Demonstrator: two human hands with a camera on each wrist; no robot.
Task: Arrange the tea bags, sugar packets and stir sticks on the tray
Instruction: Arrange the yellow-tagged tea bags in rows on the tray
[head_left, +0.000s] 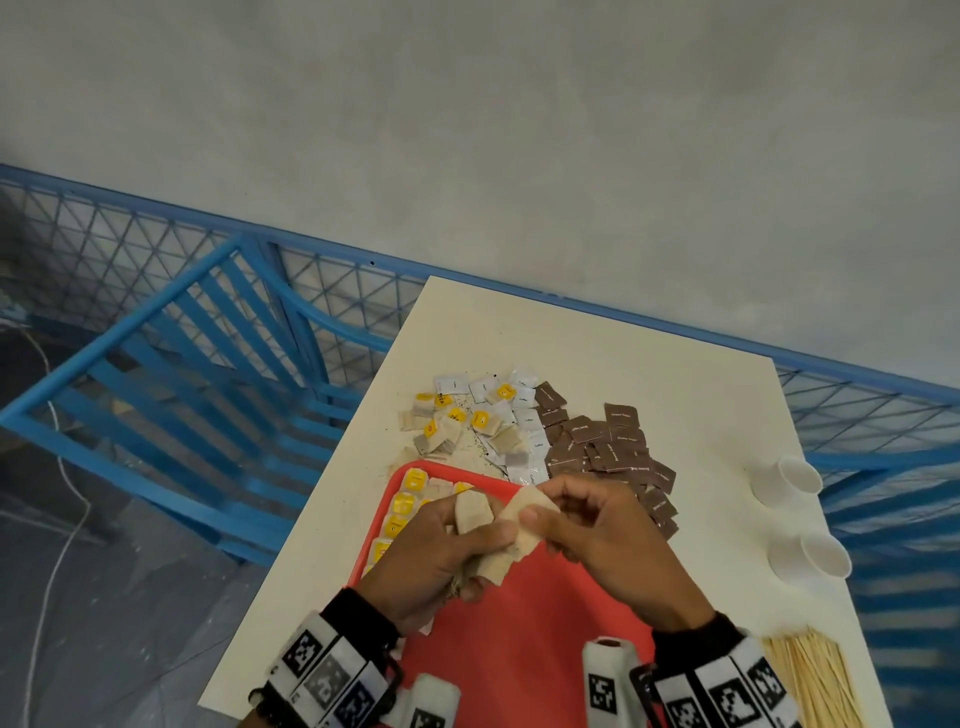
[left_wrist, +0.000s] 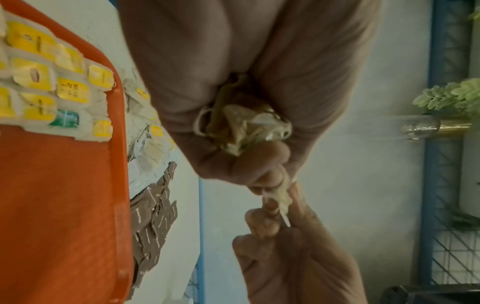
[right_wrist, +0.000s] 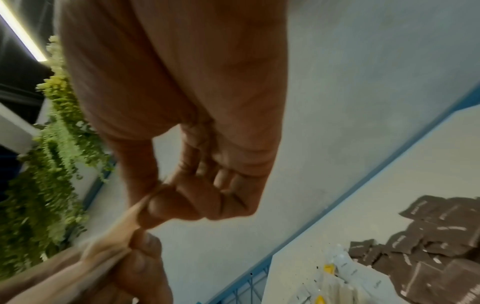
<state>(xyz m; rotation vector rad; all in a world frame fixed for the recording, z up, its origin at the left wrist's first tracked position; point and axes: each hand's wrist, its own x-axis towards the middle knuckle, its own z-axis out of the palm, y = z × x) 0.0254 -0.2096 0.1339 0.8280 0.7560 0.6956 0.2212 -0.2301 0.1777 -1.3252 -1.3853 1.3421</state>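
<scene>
While pinched, tea bag (head_left: 527, 512) spans both hands.

Left hand (head_left: 436, 551) raised, fingers curled in a fist-like grip, right hand (head_left: 597, 535) alongside, thumb and forefinger pinching

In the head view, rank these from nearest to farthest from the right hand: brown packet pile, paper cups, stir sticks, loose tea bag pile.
From the right hand:
1. Brown packet pile, just beyond the fingers.
2. Loose tea bag pile, far left on the table.
3. Paper cups and stir sticks, both on the right: too close to call.
</scene>
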